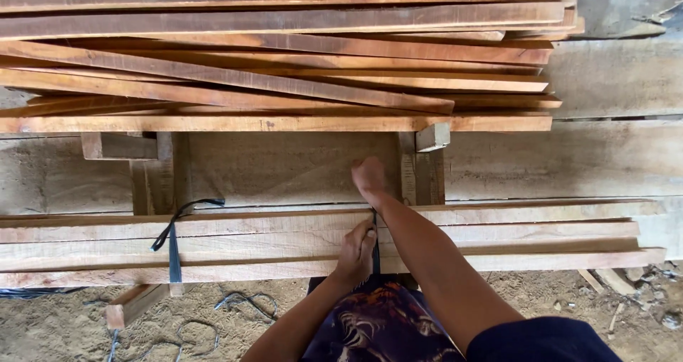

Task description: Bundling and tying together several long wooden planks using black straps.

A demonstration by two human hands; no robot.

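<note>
L hand (356,252) pinches dark strap (375,252) atop plank bundle (498,237). R hand (370,179) fisted past bundle's far edge, grip unclear. Strap runs fingers-to-fingers, across planks' long axis.

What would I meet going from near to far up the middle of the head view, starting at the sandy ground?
Sandy ground → left hand on the strapped bundle of planks → right hand past the bundle → wooden support frame → loose stack of planks.

timber yard: stacked sawn planks (284,63)
</note>
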